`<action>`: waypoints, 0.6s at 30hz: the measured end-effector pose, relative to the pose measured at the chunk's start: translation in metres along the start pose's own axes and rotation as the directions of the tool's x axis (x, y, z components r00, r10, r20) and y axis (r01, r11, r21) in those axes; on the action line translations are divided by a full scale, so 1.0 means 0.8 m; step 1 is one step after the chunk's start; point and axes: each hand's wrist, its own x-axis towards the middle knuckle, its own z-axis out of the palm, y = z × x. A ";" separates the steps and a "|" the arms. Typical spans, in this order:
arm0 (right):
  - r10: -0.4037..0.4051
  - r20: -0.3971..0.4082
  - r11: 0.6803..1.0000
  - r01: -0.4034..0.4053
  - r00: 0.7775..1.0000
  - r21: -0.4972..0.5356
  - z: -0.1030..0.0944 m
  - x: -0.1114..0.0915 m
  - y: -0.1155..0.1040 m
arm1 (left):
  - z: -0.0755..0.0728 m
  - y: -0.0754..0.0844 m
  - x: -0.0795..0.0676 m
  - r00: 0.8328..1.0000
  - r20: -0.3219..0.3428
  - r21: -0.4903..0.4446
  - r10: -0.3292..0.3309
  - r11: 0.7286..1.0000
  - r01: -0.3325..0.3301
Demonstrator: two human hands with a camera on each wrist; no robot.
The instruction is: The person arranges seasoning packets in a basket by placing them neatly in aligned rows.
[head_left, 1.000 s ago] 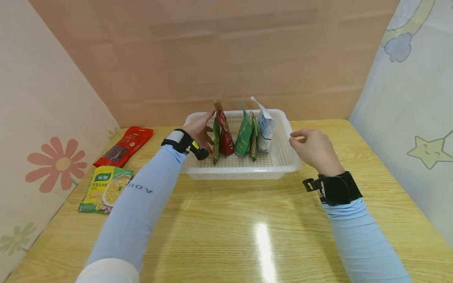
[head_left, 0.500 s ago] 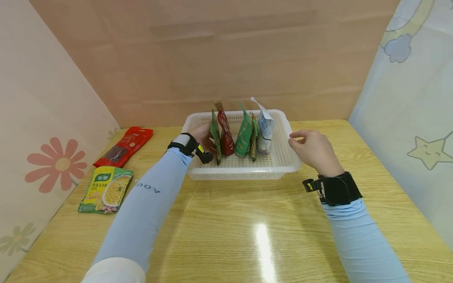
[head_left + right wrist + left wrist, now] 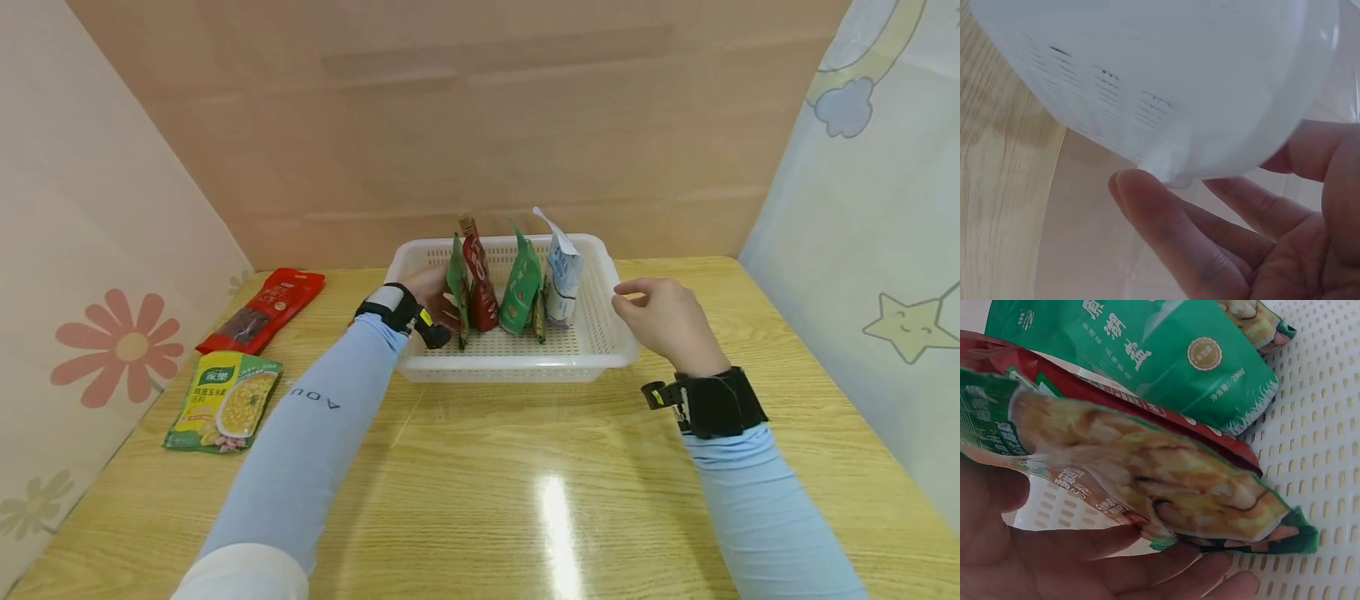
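Note:
A white perforated plastic basket (image 3: pixel 517 361) holds several upright food packets. My left hand (image 3: pixel 430 292) is inside its left end. In the left wrist view its fairly straight fingers (image 3: pixel 1104 575) lie along a green-edged packet with a food picture (image 3: pixel 1147 462), thumb on the same side. This packet leans against a red pouch (image 3: pixel 480 287) with a capped spout. Right of that stand a green pouch (image 3: pixel 520 292), a narrow packet (image 3: pixel 539 323) mostly behind it, and a white-and-blue pouch (image 3: pixel 562 279). My right hand (image 3: pixel 667 317) holds the basket's right rim, thumb above and fingers underneath.
On the wooden table (image 3: pixel 465 500), left of the basket, lie a red packet (image 3: pixel 262 310) with a clear window and a yellow-green soup packet (image 3: pixel 223 402). Brown paper (image 3: pixel 480 125) rises behind the basket. Patterned side walls (image 3: pixel 847 250) flank the table.
My left hand has moved right and deeper into the basket, and the leftmost packet has shifted slightly right. The green pouch now covers more of the narrow packet. My right hand stays put.

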 end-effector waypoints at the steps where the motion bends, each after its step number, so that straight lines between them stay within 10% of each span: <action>1: 0.000 0.001 1.000 0.000 1.000 0.002 0.000 0.000 0.000 | -0.001 -0.001 0.002 1.000 -0.019 -0.007 0.002 1.000 -0.003; 10: 0.000 0.007 1.000 0.000 1.000 0.008 -0.001 0.001 0.001 | -0.015 0.002 0.015 0.966 -0.220 -0.064 -0.137 0.990 0.126; 18: 0.015 0.027 1.000 -0.015 1.000 0.001 -0.002 0.002 0.003 | -0.029 0.014 -0.013 0.972 -0.234 -0.130 -0.026 0.992 -0.004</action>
